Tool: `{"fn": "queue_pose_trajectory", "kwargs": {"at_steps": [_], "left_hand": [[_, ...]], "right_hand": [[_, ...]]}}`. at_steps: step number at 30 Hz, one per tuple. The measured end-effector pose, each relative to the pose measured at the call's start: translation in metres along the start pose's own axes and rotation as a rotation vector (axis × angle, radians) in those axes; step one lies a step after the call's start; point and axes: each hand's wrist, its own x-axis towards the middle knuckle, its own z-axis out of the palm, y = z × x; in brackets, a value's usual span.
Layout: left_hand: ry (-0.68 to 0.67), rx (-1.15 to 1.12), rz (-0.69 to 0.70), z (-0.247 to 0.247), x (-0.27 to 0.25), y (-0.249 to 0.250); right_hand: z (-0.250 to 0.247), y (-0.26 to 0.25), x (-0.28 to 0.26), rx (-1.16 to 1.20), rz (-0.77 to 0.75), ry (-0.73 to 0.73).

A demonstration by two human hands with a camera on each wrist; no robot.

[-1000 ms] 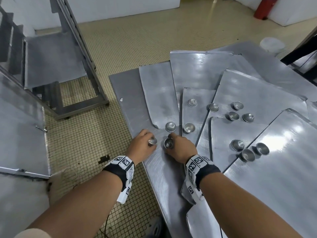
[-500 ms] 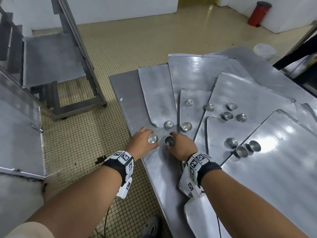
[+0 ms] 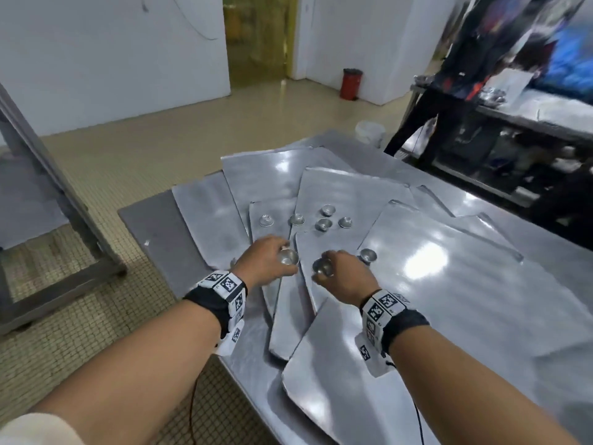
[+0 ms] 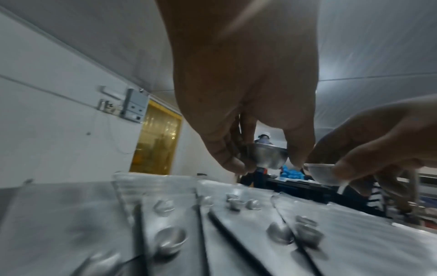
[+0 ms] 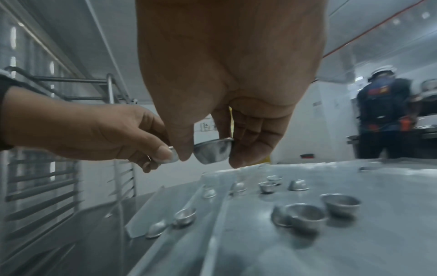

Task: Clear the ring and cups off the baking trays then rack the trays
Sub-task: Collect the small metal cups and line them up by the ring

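Several flat metal baking trays [image 3: 449, 300] lie overlapped on a steel table. My left hand [image 3: 282, 258] pinches a small metal cup [image 3: 288, 256] in the air just above the trays. In the left wrist view this cup [image 4: 267, 156] hangs between the thumb and fingers. My right hand [image 3: 324, 268], close beside it, holds a second cup [image 3: 322, 268], which shows tilted in the right wrist view [image 5: 214, 151]. Several more cups stand on the trays beyond the hands, among them one [image 3: 368, 254] beside my right hand and a cluster [image 3: 323, 224] farther back.
A tall metal tray rack [image 3: 48, 187] stands on the tiled floor to the left of the table. A white bucket [image 3: 369, 131] and a red bin [image 3: 351, 84] sit beyond the table. A person [image 5: 383, 115] works at another counter on the right.
Both hands have lifted their cups off the tray and carried them up and to the right. The head view has tilted up and shows more of the room.
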Motion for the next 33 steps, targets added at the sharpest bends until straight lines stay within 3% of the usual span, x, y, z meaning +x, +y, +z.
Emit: {"fn": "queue_pose_trajectory", "kwargs": {"at_steps": [9, 21, 33], "left_hand": [[-0.138, 0.040, 0.280, 0.064, 0.006, 0.165], [-0.383, 0.063, 0.552, 0.222, -0.078, 0.357], [-0.546, 0.090, 0.632, 0.360, -0.151, 0.455]], "right_hand": [[-0.072, 0.116, -0.133, 0.054, 0.232, 0.185], [-0.101, 0.259, -0.343, 0.093, 0.563, 0.276], [-0.076, 0.357, -0.501, 0.190, 0.804, 0.301]]}}
